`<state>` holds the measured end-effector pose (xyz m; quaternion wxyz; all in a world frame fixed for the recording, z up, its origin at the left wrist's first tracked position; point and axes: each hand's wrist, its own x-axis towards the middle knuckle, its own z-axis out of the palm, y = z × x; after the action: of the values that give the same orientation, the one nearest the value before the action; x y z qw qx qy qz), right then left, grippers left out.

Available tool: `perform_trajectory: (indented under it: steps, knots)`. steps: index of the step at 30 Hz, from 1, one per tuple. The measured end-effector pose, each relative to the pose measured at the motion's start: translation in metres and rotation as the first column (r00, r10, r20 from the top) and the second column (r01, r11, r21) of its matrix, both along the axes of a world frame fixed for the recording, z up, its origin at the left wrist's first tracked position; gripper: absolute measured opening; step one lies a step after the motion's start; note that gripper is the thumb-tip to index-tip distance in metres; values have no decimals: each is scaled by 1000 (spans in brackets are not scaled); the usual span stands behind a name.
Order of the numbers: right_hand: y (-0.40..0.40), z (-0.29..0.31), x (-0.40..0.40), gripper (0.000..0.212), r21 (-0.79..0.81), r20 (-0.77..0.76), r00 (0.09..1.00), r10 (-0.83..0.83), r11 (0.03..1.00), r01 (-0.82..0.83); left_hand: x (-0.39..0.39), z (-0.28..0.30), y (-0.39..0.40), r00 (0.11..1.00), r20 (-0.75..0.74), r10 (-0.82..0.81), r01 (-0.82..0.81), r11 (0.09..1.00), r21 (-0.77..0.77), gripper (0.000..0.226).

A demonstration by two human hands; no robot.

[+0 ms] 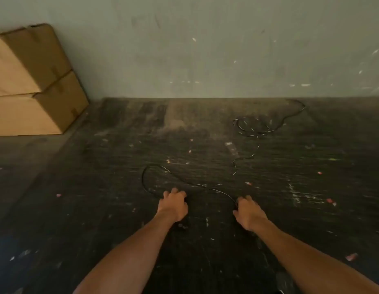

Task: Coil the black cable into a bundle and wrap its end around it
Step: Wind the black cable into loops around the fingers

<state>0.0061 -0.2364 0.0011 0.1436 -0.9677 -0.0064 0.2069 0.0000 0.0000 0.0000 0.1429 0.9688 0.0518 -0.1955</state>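
Observation:
A thin black cable [252, 129] lies on a dark scuffed table [120, 209]. Its far part sits in a loose tangle of loops at the back right, with a tail curving toward the wall. From there it snakes toward me and forms one wide loop at the front centre. My left hand [173, 205] is closed on the near end of that loop. My right hand [249, 212] pinches the cable a little further along, where the strand runs down to its fingers. Both hands rest low on the table, about a hand's width apart.
Two stacked cardboard boxes [33, 81] stand at the back left against a pale green wall [205, 49]. Small scraps and paint flecks [330, 201] are scattered over the table. The table's left edge runs diagonally, with a grey floor [19, 166] beyond it.

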Motion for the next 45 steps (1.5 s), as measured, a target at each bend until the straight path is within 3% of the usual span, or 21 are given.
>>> perform_trajectory:
  steps: [8,11,13,15,16,18,19,20,22,24,29,31,34,37,39,42,45]
  knots:
    - [3,-16,-6,30,102,9,998,-68,993,67,-7,-22,2,981,192,18,-26,999,42,30]
    - [0,-19,-4,22,213,-50,992,-117,969,125,-9,-24,4,940,315,128,-144,989,28,28]
    - [0,-17,-2,17,349,-79,986,-149,922,168,-8,-17,3,897,312,314,-285,949,-136,27]
    - [2,-10,-3,14,465,-64,986,-151,870,164,-4,-4,1,809,193,555,-458,802,-383,25]
    - [4,-6,-5,15,505,-33,989,-142,852,139,0,4,-1,745,111,658,-527,683,-505,24]
    - [7,4,-10,18,544,47,994,-97,837,56,11,22,-5,587,-142,797,-589,299,-751,24]
    - [9,9,-14,20,547,73,996,-58,837,8,15,33,-8,530,-287,798,-573,87,-815,24]
    - [11,12,-18,21,547,89,996,-12,836,-38,19,43,-9,504,-383,774,-535,-69,-842,24]
    - [14,18,-25,20,534,103,992,78,836,-121,24,62,-9,517,-438,736,-454,-198,-869,23]
    - [16,24,-31,20,510,112,983,145,841,-182,27,80,-10,552,-429,715,-378,-244,-893,21]
    - [9,46,-31,18,497,100,960,263,822,-277,19,125,-20,660,-352,663,-256,-242,-936,20]
    - [4,60,-24,25,518,186,964,190,815,-261,8,138,-22,740,-324,590,-283,-164,-945,21]
    - [3,87,-9,49,588,380,922,74,750,-302,-12,152,-22,880,-304,364,-336,24,-942,14]
    - [9,116,-2,65,551,503,857,107,724,-414,-29,165,-26,944,-304,132,-322,149,-935,7]
    - [11,128,1,60,480,536,826,175,742,-468,-37,177,-30,957,-290,18,-289,181,-940,6]
    - [8,143,3,30,364,568,790,232,789,-494,-48,195,-36,960,-269,-83,-253,167,-953,8]
    - [0,162,-1,19,382,583,785,207,783,-490,-57,210,-40,963,-253,-89,-239,147,-960,6]
